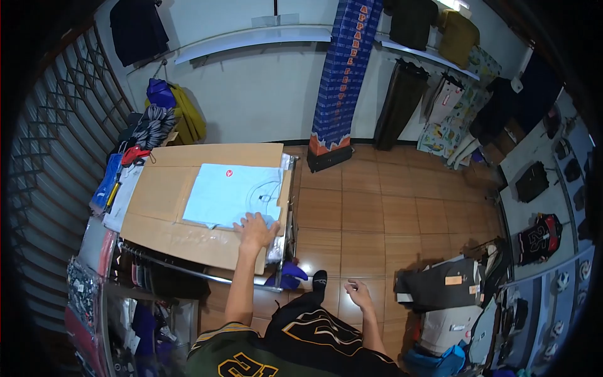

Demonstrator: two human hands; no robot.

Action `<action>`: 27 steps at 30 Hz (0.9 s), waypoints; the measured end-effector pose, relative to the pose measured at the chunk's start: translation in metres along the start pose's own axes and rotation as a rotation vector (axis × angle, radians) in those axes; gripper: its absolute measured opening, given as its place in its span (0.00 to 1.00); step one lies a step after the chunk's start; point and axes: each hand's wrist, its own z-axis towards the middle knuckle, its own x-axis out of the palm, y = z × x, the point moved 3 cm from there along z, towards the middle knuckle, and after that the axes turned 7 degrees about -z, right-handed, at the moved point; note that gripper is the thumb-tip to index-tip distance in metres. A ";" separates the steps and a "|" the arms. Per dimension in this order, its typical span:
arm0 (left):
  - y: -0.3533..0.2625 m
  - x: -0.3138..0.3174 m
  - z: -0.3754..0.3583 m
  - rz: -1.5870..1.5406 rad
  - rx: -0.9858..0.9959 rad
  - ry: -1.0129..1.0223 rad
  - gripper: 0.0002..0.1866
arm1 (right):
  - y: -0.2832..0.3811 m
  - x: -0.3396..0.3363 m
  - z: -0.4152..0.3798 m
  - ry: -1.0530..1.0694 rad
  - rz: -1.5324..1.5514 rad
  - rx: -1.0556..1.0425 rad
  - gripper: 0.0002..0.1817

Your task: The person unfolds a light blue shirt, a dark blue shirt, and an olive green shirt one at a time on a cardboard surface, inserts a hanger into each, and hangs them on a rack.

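A light blue folded T-shirt (217, 195) lies flat on a sheet of brown cardboard (157, 217), its neckline toward the right and a small round red mark near its far edge. My left hand (254, 232) rests on the shirt's near right edge, fingers spread and palm down. Off to the right of the table, my right hand (358, 294) hangs over the tiled floor with its fingers loosely apart, holding nothing visible.
At the cardboard's left are a red-handled item (134, 155) and a blue packet (105, 182). A banner-covered pillar (339, 88) stands ahead. Stacked garments (440, 283) sit to the right, and a metal lattice gate (56, 138) lines the left.
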 end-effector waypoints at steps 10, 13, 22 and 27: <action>0.004 -0.031 0.073 -0.188 -0.157 -0.192 0.39 | 0.044 -0.081 0.155 0.128 -0.133 -0.026 0.26; 0.004 -0.036 0.081 -0.197 -0.191 -0.180 0.38 | 0.071 -0.088 0.207 0.142 -0.109 -0.091 0.25; -0.030 -0.022 0.083 -0.191 -0.378 -0.268 0.40 | 0.155 -0.056 0.347 0.495 -0.071 -0.223 0.26; -0.047 -0.014 0.096 -0.231 -0.573 -0.266 0.40 | 0.223 -0.067 0.422 0.586 -0.196 -0.378 0.27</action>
